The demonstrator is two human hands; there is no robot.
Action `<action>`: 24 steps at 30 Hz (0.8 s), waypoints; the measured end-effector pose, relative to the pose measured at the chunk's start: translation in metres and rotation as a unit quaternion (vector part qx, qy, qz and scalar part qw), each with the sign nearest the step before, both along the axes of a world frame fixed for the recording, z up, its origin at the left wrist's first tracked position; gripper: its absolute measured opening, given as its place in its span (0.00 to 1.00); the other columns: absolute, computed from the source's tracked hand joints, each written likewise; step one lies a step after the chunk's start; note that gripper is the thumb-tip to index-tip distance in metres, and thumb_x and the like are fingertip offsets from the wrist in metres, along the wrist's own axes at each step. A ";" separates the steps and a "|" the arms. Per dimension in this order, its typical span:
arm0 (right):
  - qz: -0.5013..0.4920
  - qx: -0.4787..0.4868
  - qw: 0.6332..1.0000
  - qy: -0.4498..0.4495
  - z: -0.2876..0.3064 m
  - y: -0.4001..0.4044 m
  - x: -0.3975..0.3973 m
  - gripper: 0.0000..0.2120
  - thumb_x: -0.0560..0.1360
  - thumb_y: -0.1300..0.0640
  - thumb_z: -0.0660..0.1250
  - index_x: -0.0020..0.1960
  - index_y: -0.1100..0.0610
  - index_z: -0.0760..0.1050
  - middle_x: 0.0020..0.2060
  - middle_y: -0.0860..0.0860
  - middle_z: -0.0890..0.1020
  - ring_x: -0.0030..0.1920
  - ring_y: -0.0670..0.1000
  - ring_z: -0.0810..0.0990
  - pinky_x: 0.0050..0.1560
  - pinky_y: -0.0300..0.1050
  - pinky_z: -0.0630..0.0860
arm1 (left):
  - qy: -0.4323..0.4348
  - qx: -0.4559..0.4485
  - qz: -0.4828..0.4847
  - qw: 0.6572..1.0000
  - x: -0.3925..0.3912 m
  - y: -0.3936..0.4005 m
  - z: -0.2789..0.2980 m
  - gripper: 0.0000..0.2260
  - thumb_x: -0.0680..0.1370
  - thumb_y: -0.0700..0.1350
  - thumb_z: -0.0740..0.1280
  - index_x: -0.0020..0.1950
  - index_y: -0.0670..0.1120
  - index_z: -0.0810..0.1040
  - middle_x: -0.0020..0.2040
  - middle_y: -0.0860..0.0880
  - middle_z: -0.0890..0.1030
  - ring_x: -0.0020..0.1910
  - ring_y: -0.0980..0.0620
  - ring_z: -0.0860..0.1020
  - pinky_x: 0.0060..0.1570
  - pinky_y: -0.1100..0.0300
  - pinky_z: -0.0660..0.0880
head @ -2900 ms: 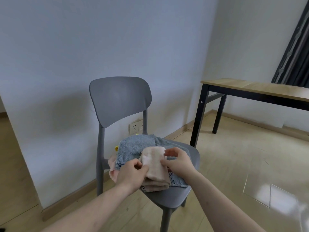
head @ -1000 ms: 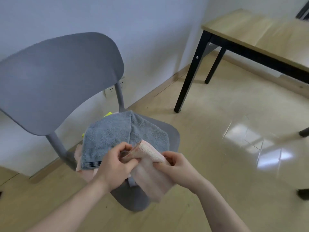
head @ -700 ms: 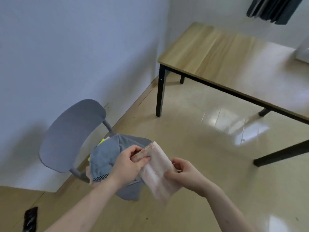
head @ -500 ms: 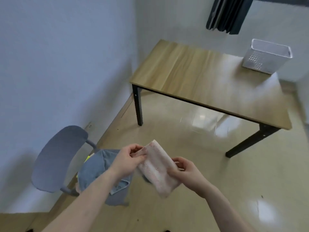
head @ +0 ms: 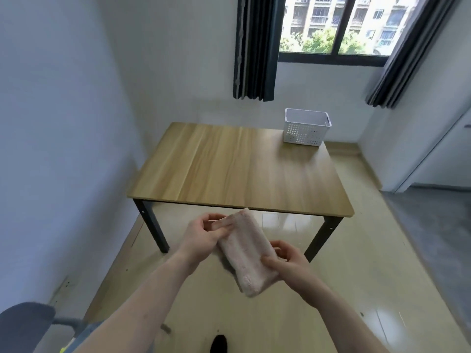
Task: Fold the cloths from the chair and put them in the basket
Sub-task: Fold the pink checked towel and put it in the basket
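Holding folded pink cloth [head: 246, 253] w/ both hands, white basket [head: 307, 129] on table [head: 229, 171]

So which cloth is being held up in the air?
The pink cloth. The left hand pinches its top end and the right hand grips its side. The blue cloth lies down by the chair, untouched.

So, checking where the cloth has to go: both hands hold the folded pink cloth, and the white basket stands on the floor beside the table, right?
Not quite. The head view shows the white basket standing on the table, at its far right corner, not on the floor. The rest holds: the left hand and right hand hold the folded pink cloth.
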State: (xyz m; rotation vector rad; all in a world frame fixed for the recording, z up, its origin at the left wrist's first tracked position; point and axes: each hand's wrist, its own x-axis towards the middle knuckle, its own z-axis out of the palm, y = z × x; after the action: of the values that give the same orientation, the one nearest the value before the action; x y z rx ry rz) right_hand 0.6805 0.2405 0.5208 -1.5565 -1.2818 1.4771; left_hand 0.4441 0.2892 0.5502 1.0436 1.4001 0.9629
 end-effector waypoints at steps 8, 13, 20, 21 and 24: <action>-0.110 0.019 0.993 0.035 0.024 0.107 0.044 0.11 0.78 0.59 0.72 0.61 0.55 0.81 0.51 0.54 0.88 0.51 0.54 0.87 0.49 0.50 0.85 | -0.118 -0.061 -0.122 0.984 0.049 0.130 0.004 0.11 0.77 0.40 0.74 0.59 0.42 0.81 0.48 0.48 0.86 0.47 0.51 0.83 0.52 0.54 0.80; -0.127 0.030 0.991 0.024 0.034 0.155 0.088 0.12 0.75 0.54 0.75 0.57 0.55 0.81 0.49 0.54 0.88 0.46 0.51 0.87 0.40 0.46 0.81 | -0.106 0.016 -0.187 0.977 0.106 0.196 0.022 0.13 0.73 0.38 0.75 0.57 0.41 0.83 0.44 0.46 0.85 0.39 0.48 0.82 0.34 0.55 0.77; -0.177 0.082 0.979 0.059 0.060 0.228 0.180 0.15 0.77 0.54 0.76 0.62 0.54 0.81 0.53 0.52 0.88 0.54 0.53 0.87 0.56 0.56 0.85 | -0.009 0.040 -0.264 0.964 0.214 0.274 0.041 0.18 0.67 0.52 0.79 0.55 0.50 0.85 0.52 0.50 0.86 0.51 0.52 0.84 0.40 0.62 0.79; -0.180 0.090 0.978 0.058 0.063 0.240 0.194 0.14 0.77 0.55 0.76 0.61 0.53 0.81 0.52 0.51 0.88 0.54 0.52 0.87 0.54 0.55 0.86 | -0.002 0.043 -0.262 0.964 0.229 0.284 0.041 0.17 0.68 0.52 0.79 0.55 0.50 0.85 0.50 0.51 0.85 0.49 0.52 0.84 0.37 0.63 0.78; -0.188 0.106 0.974 0.064 0.066 0.278 0.244 0.12 0.77 0.55 0.75 0.60 0.54 0.82 0.51 0.50 0.88 0.53 0.52 0.87 0.49 0.53 0.86 | -0.012 0.046 -0.259 0.965 0.276 0.309 0.037 0.13 0.74 0.49 0.77 0.57 0.47 0.83 0.47 0.52 0.85 0.44 0.56 0.83 0.36 0.62 0.77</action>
State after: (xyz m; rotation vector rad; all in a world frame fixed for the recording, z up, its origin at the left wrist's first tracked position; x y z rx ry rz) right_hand 0.9242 0.5183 0.5868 -1.4417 -0.9703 1.1403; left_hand 0.7204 0.5985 0.5868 1.3742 0.9898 0.6527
